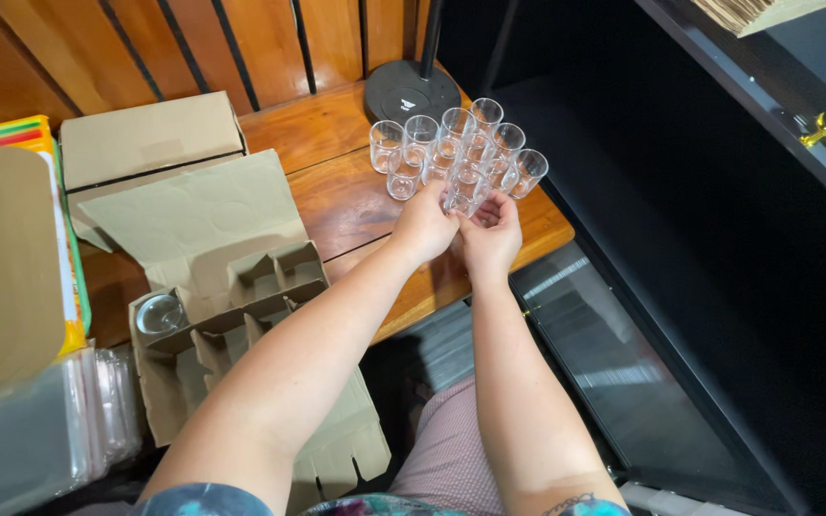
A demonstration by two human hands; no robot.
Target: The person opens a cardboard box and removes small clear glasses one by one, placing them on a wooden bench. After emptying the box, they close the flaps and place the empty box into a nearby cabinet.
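Note:
Both my hands meet at one small clear glass [464,196] standing at the near edge of a cluster of several clear glasses [451,143] on the wooden table [336,191]. My left hand [423,225] grips the glass from the left. My right hand [492,232] cups it from the right, fingers curled against it. The glass is upright and sits on the tabletop, touching its neighbours.
An open cardboard box with dividers [231,315] lies to the left, one glass [160,313] still in a cell. A closed carton [150,139] sits behind it. A black lamp base [411,91] stands beyond the glasses. A dark cabinet [719,239] fills the right.

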